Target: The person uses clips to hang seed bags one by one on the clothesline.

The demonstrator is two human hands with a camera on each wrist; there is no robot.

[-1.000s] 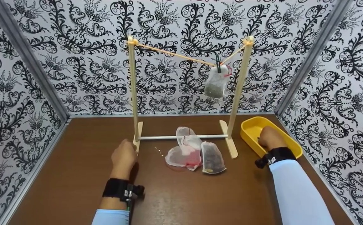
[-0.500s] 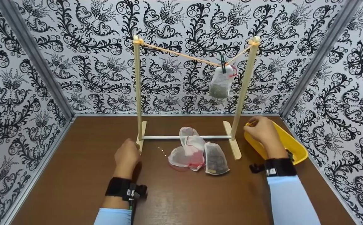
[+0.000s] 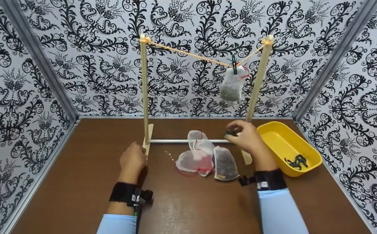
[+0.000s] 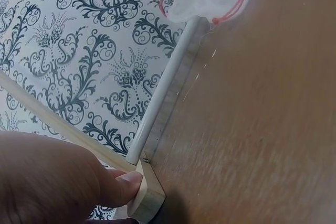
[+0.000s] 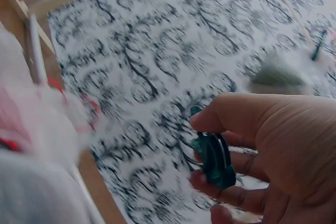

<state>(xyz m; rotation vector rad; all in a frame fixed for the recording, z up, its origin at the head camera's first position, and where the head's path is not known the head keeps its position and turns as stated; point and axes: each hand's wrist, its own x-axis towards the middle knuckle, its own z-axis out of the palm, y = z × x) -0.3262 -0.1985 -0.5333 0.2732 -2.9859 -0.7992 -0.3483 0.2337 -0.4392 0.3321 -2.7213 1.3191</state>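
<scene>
Right wrist view: right hand [image 5: 278, 148] holds a curved, dark-green clip [image 5: 214, 158].

Two hands [image 3: 133, 159], five mesh pouches [image 3: 231, 86], one tray [image 3: 278, 139], two posts [image 3: 144, 94], one cord [image 3: 188, 55], clips [image 3: 299, 160] too jumbled to count

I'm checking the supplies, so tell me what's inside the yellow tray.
Inside the yellow tray, several dark clips lie heaped toward the near end; they overlap, so anything beneath them is hidden.
</scene>
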